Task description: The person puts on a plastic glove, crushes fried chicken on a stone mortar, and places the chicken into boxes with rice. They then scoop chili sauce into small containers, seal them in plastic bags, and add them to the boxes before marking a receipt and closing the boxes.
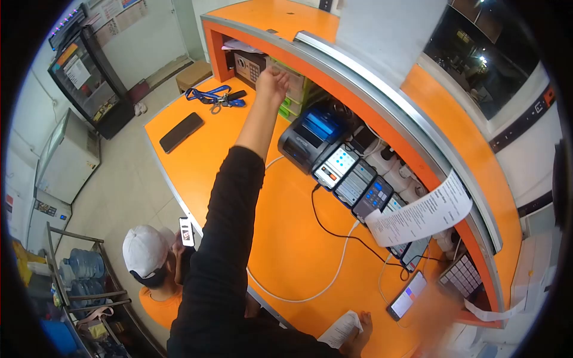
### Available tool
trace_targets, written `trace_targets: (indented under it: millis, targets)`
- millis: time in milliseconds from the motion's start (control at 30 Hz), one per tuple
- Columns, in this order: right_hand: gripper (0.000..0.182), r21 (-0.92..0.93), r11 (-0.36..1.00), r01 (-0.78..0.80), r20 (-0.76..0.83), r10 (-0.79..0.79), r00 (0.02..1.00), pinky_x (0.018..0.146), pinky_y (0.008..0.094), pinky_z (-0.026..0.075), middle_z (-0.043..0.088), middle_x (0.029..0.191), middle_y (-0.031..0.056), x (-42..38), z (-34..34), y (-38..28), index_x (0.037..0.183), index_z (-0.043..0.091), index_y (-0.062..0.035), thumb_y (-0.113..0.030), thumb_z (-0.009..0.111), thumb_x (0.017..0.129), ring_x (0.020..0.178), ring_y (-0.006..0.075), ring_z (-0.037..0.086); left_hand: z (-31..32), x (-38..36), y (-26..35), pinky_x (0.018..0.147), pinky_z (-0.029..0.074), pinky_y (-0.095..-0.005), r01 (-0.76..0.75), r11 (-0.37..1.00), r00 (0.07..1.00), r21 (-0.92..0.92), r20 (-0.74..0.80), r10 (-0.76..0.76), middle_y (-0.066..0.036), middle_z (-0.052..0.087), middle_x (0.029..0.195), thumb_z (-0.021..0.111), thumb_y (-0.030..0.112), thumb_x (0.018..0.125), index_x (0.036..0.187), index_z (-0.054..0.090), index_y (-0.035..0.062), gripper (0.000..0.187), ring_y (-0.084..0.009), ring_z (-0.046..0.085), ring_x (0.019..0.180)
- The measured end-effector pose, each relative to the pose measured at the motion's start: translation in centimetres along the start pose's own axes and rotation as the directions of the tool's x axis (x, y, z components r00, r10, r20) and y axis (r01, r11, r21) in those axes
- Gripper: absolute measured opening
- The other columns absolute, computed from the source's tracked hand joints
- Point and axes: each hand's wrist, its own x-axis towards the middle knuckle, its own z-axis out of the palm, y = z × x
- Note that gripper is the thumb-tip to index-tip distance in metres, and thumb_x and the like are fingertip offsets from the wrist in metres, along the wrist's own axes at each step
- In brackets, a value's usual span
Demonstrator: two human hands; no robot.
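Left hand (271, 79) is reaching far out, arm in a black sleeve fully extended over the orange table (286, 238). It's hovering at the shelf under the raised counter, right by the small safe (249, 67) and the green drawer unit (293, 95). Seen from the back, fingers look loosely curled; can't tell if it's gripping anything.

Right hand (361, 334) is sitting at the near table edge, closed around a folded paper receipt (341, 329).

Black receipt printer (310, 136) is standing just right of the extended arm. A row of payment terminals (355, 182) is leaning beside it, and a long printed slip (424, 215) is hanging over them. White cable (322, 286) is looping across the table. A phone with a lit screen (407, 295) is lying near the right hand. A black phone (181, 132) and a blue lanyard with keys (215, 96) are lying at the far end.

Another person in a white cap (143, 250) is sitting below the table, looking at a phone.
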Motion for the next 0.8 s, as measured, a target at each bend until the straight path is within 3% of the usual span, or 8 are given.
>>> trace_targets:
  millis: [167,300,367,433,500,567,667,800]
  targets:
    - [0.056,0.089,0.984,-0.156,-0.145,0.168,0.975,0.087,0.0380,0.048,0.057,0.109,0.0179,2.9,-1.3,-10.5,0.129,0.038,-0.0003,-0.041,0.052,0.094,0.100,0.0300,0.058,-3.9,-2.5,1.8,0.079,0.038,-0.0318,-0.120,0.984,0.992,0.131,-0.020,0.124,-0.011,0.056,0.109,0.049,0.029,0.092,0.101,0.048,0.0057,0.025,-0.0204,0.054,0.101]
    - [0.063,0.234,0.891,-0.388,0.012,0.397,0.918,0.105,0.0423,0.031,0.046,0.129,0.0212,2.4,-1.1,-9.6,0.131,0.041,0.0053,-0.046,0.046,0.095,0.121,0.0341,0.043,-5.1,-4.4,3.5,0.069,0.044,-0.0290,-0.239,0.904,0.956,0.355,-0.079,0.284,-0.005,0.054,0.097,0.055,0.016,0.083,0.117,0.043,0.0031,0.038,-0.0172,0.055,0.081]
    - [0.060,0.425,0.870,-0.249,-0.014,0.281,0.959,0.102,0.0422,0.034,0.049,0.126,0.0208,0.9,-0.6,-6.2,0.129,0.043,0.0050,-0.045,0.046,0.095,0.118,0.0334,0.046,-4.3,-4.3,3.6,0.069,0.043,-0.0315,-0.619,0.513,0.710,0.595,0.144,0.689,-0.007,0.060,0.090,0.058,0.009,0.078,0.108,0.054,0.0051,0.031,-0.0206,0.057,0.079]
    - [0.061,0.329,0.932,-0.149,0.027,0.148,0.989,0.102,0.0419,0.035,0.049,0.126,0.0202,0.6,-1.3,-4.6,0.129,0.043,0.0051,-0.045,0.046,0.095,0.118,0.0327,0.046,-3.2,-3.9,4.6,0.072,0.043,-0.0349,-0.831,-0.064,0.363,0.552,0.627,0.689,-0.008,0.063,0.089,0.057,0.008,0.076,0.101,0.060,0.0065,0.025,-0.0232,0.059,0.080]
    - [0.062,0.503,0.817,-0.280,0.127,0.251,0.960,0.101,0.0417,0.036,0.049,0.126,0.0198,0.6,-1.5,-2.8,0.128,0.043,0.0053,-0.047,0.046,0.095,0.117,0.0323,0.047,-2.4,-3.6,4.6,0.082,0.039,-0.0412,-0.735,-0.357,0.417,0.576,0.800,0.431,-0.010,0.066,0.086,0.055,0.016,0.078,0.085,0.068,0.0098,0.016,-0.0267,0.061,0.086]
    - [0.063,0.778,0.300,-0.552,0.383,0.471,0.795,0.101,0.0417,0.036,0.049,0.126,0.0196,0.5,-0.5,-1.0,0.127,0.044,0.0055,-0.048,0.046,0.094,0.117,0.0322,0.047,-2.3,-2.4,5.3,0.084,0.036,-0.0423,-0.672,-0.545,0.540,0.502,0.835,0.104,-0.009,0.067,0.084,0.053,0.023,0.080,0.081,0.070,0.0127,0.020,-0.0266,0.061,0.088]
    - [0.062,0.241,0.961,-0.138,-0.027,0.149,0.988,0.101,0.0413,0.036,0.049,0.127,0.0198,0.8,-1.3,-5.4,0.127,0.044,0.0058,-0.047,0.046,0.095,0.117,0.0322,0.047,-1.6,-2.4,6.3,0.091,0.036,-0.0431,-0.599,-0.606,0.648,0.523,0.762,0.016,-0.008,0.068,0.081,0.048,0.023,0.082,0.077,0.071,0.0126,0.026,-0.0258,0.063,0.085]
    - [0.060,0.364,0.913,-0.186,0.104,0.159,0.982,0.102,0.0411,0.035,0.047,0.129,0.0207,0.9,-2.2,-4.1,0.128,0.043,0.0062,-0.044,0.045,0.095,0.119,0.0330,0.046,-0.7,-2.2,7.0,0.092,0.036,-0.0422,-0.550,-0.677,0.700,0.489,0.712,-0.054,-0.010,0.069,0.092,0.053,0.017,0.078,0.097,0.071,0.0195,0.026,-0.0269,0.063,0.086]
